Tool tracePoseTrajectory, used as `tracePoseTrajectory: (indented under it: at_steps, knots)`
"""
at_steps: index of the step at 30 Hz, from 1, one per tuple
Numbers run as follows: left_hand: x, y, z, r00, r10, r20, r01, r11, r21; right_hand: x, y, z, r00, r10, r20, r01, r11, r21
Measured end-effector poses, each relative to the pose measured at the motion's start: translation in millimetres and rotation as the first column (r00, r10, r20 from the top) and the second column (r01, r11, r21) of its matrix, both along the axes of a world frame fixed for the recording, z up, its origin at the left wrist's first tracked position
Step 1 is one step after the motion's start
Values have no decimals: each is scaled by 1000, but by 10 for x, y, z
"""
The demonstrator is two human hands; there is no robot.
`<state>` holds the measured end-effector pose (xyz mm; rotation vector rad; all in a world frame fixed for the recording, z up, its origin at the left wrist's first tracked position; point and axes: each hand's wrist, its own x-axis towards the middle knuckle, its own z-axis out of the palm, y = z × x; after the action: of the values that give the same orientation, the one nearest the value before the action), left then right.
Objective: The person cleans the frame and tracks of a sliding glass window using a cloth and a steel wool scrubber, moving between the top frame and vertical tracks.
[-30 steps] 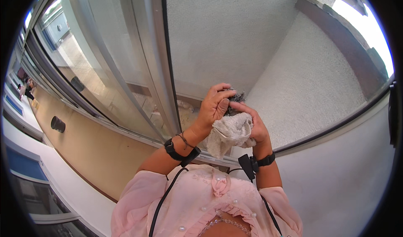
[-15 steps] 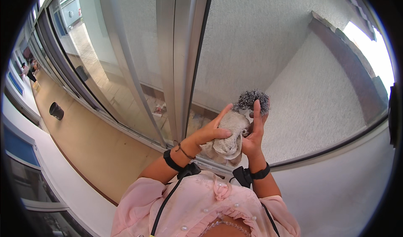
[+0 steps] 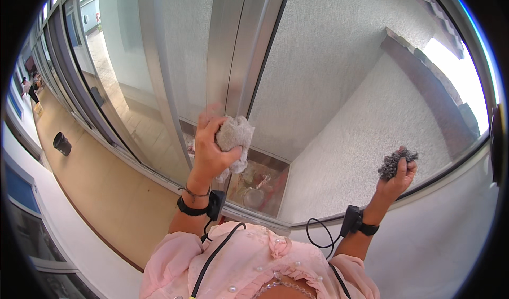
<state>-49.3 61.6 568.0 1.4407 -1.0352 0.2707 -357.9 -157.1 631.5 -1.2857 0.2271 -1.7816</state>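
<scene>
My left hand (image 3: 209, 145) is closed around a crumpled grey-white cloth (image 3: 236, 137), up against the silver window frame (image 3: 233, 50). Whether the cloth presses on the metal is hard to tell. Off to the right, my right hand (image 3: 398, 181) grips a dark grey scouring pad (image 3: 395, 162) with a curly, wiry look. That pad is in front of the window glass (image 3: 339, 156), near its lower right edge. Both forearms are raised, and each wrist wears a black strap with a small device.
Along the left runs a tan corridor floor (image 3: 101, 193) with a black bucket (image 3: 62, 143) on it. Far down the corridor is another person (image 3: 31, 89) near a yellow object. Loose items (image 3: 254, 187) lie beyond the glass. A white wall (image 3: 445, 230) stands at the right.
My hands, close together before, have moved apart. The left went left and up with the cloth to the frame; the right went right and down with the scouring pad.
</scene>
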Motion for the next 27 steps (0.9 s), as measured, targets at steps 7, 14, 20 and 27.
tracePoseTrajectory:
  at_steps: [7, 14, 20, 27]
  knots:
    - [77, -194, 48, 993, 29, 115, -38, 997, 73, -315, 80, 580, 985, -169, -47, 161, 978, -133]
    - [-51, -200, -136, 965, 258, 41, -259, 966, 14, 22, 478, 1549, 612, -782, -116, 582, 545, -604]
    - [-51, -210, -76, 974, 220, 59, -221, 975, 3, 455, 312, 2638, 350, -897, 271, 597, -10, -802]
    - [-10, -232, -107, 968, 236, 88, -239, 971, 23, 1020, 242, 2901, -2, -883, 470, 545, -395, -740]
